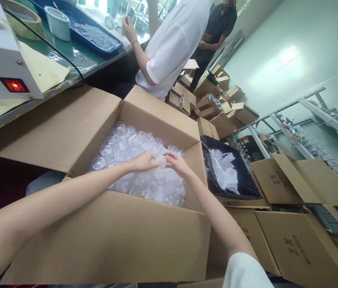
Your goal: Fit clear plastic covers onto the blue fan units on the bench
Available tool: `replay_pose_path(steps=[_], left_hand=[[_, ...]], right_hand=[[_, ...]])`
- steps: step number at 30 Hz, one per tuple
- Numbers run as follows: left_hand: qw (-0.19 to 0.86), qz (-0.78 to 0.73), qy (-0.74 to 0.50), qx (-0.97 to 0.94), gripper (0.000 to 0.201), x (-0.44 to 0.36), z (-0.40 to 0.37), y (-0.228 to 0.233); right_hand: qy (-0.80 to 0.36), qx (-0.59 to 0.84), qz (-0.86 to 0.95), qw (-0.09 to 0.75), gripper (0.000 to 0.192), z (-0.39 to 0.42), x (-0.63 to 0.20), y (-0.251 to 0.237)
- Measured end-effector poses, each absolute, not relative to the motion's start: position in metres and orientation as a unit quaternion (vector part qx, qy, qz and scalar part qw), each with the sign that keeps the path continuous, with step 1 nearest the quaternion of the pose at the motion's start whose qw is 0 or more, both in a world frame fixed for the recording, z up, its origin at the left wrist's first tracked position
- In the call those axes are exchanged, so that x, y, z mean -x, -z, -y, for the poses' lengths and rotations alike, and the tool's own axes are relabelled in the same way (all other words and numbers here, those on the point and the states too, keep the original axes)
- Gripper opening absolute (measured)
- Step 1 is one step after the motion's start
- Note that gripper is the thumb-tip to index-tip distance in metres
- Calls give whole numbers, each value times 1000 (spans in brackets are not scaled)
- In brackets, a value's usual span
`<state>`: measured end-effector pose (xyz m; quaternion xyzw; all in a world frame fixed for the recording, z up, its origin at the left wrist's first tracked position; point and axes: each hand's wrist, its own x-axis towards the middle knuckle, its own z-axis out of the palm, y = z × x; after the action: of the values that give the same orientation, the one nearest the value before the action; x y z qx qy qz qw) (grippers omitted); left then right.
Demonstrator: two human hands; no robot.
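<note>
Together both hands (pixel 161 162) grip clear plastic lids (pixel 127 146) inside carton (pixel 112 236)

Bright, even light; glare on the wall (pixel 279 60); edges bend, perhaps slightly soft.

lined bin (pixel 248 188) right of box (pixel 112 236) holding lids (pixel 121 148)

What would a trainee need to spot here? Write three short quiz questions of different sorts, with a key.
1. True or false: both hands, left hand and right hand, are inside the big cardboard box.
2. What fills that box? A) clear plastic lids B) metal screws C) paper sheets
3. What lies in the black-lined bin to the right of it?

Key: 1. True. 2. A, the clear plastic lids. 3. Crumpled clear plastic.
</note>
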<state>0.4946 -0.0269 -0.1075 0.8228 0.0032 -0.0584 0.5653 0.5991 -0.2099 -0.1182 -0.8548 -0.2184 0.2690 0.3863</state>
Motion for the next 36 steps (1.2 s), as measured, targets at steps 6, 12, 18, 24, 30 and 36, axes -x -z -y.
replay_pose_path(steps=[6, 12, 18, 24, 30, 36], left_hand=[[559, -121, -16, -820, 22, -505, 7, 107], [545, -150, -47, -823, 20, -513, 0, 117], [549, -111, -55, -827, 20, -520, 2, 113], [539, -65, -70, -837, 64, -514, 11, 104], [488, -147, -128, -851, 19, -517, -1, 98], [444, -132, -115, -878, 17, -518, -8, 107]], right_hand=[[-146, 960, 129, 200, 34, 192, -681, 137], [-96, 981, 134, 99, 31, 180, -698, 166], [-103, 953, 249, 141, 26, 188, -699, 154], [-149, 901, 332, 238, 25, 170, -677, 137], [-194, 910, 296, 217, 28, 179, -686, 142], [-217, 942, 227, 121, 30, 202, -695, 162]])
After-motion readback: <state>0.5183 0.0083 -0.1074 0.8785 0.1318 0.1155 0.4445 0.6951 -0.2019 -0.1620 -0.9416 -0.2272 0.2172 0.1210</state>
